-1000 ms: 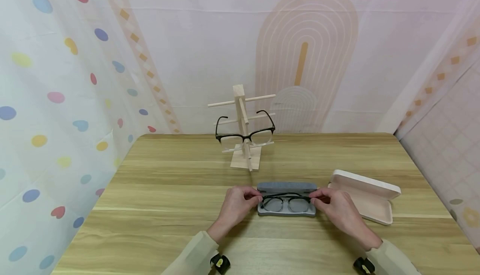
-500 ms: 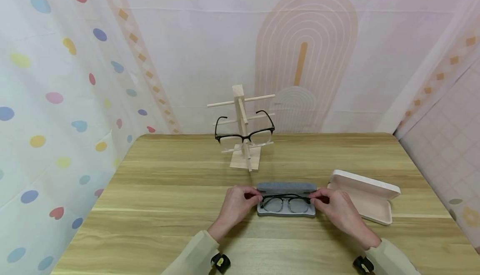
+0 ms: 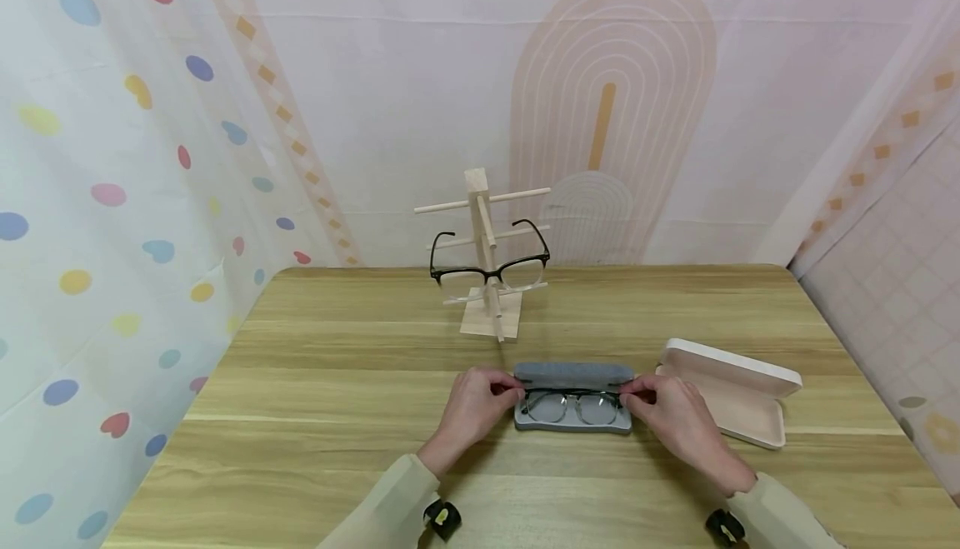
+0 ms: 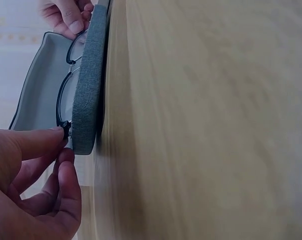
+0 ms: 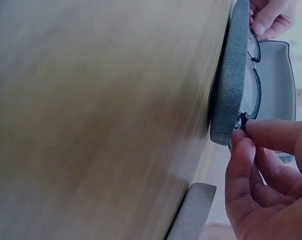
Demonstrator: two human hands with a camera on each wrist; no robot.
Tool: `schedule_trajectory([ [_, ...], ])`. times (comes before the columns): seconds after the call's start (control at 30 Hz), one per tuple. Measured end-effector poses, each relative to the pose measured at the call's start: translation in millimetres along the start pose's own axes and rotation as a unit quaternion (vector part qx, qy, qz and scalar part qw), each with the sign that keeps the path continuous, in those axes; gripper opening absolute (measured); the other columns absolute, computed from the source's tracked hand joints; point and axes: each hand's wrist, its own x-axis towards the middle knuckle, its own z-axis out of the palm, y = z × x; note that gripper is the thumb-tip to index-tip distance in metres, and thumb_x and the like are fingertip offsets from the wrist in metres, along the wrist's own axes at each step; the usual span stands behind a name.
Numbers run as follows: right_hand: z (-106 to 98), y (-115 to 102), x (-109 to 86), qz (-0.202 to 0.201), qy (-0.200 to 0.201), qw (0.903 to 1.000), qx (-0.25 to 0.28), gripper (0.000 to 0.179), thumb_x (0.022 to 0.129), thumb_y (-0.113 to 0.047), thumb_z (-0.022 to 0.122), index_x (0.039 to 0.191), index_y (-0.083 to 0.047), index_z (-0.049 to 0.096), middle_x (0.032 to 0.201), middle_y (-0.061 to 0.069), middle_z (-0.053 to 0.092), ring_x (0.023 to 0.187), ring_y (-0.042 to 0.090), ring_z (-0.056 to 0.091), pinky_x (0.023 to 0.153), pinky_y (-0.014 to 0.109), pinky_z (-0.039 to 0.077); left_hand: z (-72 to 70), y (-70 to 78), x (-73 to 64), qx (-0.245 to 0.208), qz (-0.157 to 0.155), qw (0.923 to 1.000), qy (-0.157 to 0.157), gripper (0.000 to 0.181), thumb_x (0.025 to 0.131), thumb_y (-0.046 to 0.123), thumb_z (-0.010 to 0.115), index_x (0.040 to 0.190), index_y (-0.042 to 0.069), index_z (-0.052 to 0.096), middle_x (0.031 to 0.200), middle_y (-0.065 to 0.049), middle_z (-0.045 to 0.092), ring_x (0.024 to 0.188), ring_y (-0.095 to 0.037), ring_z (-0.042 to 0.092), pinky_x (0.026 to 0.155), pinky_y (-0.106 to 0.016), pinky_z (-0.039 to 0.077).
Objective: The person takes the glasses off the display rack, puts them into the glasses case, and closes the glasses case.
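Far left: hanging white fabric printed with multicoloured dots [image 3: 108, 195], alongside a wood-grain tabletop [image 3: 330, 382]. Left hand [image 3: 474, 407], in a pale cream sleeve [image 3: 390, 503], pinches the near end of the black-fronted eyeglasses with rounded clear lenses [image 3: 574, 396] between thumb and fingers; wrist view confirms grip at the frame corner. Behind it, upright: a pale wooden stand with a square base and thin pegs [image 3: 478, 187], carrying black-rimmed spectacles, arms spread [image 3: 491, 275]. Next: an open grey fabric-covered case [image 3: 573, 373], resting on the tabletop; the pinched eyeglasses lie within its outline, lenses over the front half. Contact with its floor: cannot tell. Right hand [image 3: 678, 416] pinches the opposite frame corner, thumb against finger. Just beyond it, rightmost: an open white hard case with pale pink interior [image 3: 738, 403], set at an angle.
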Motion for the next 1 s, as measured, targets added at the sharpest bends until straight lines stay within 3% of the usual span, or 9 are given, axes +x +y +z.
schedule_trajectory([
  [0.3, 0.8, -0.5, 0.4, -0.005, 0.003, 0.9998, -0.019, 0.005, 0.091, -0.011, 0.076, 0.088, -0.011, 0.081, 0.088, -0.002, 0.076, 0.075, 0.010, 0.060, 0.064, 0.029, 0.045, 2.7, -0.3, 3.1, 0.020, -0.006, 0.9998, 0.008, 0.006, 0.086, 0.015, 0.080, 0.084, 0.010, 0.083, 0.082, 0.004, 0.077, 0.073, -0.007, 0.067, 0.061, -0.024, 0.048],
  [0.6, -0.6, 1.0, -0.4, -0.022, -0.009, 0.9994, -0.023, 0.010, 0.091, -0.006, 0.075, 0.094, -0.012, 0.083, 0.099, 0.003, 0.078, 0.075, 0.011, 0.056, 0.058, 0.026, 0.041, -0.7, -0.1, 1.4, 0.053, 0.039, 0.9978, 0.001, 0.009, 0.086, 0.002, 0.077, 0.087, 0.008, 0.084, 0.090, -0.003, 0.079, 0.087, -0.021, 0.074, 0.073, -0.032, 0.057],
  [0.77, -2.6, 3.8, -3.0, -0.038, 0.001, 0.9989, -0.028, 0.012, 0.091, -0.006, 0.075, 0.096, -0.014, 0.083, 0.101, 0.001, 0.078, 0.080, 0.011, 0.058, 0.063, 0.026, 0.044, -4.1, -0.8, -2.7, 0.045, 0.045, 0.9979, -0.009, 0.012, 0.088, 0.002, 0.075, 0.093, 0.007, 0.084, 0.094, -0.004, 0.079, 0.092, -0.022, 0.074, 0.078, -0.034, 0.058],
  [1.0, -12.2, 6.5, -9.9, -0.003, 0.022, 0.9998, 0.002, 0.013, 0.094, -0.007, 0.070, 0.099, -0.013, 0.081, 0.097, -0.003, 0.074, 0.078, 0.011, 0.056, 0.065, 0.025, 0.046, -11.2, -3.9, -9.0, 0.001, -0.007, 0.9998, -0.016, 0.014, 0.092, 0.003, 0.070, 0.098, 0.007, 0.082, 0.096, -0.002, 0.078, 0.089, -0.015, 0.070, 0.077, -0.030, 0.056],
])
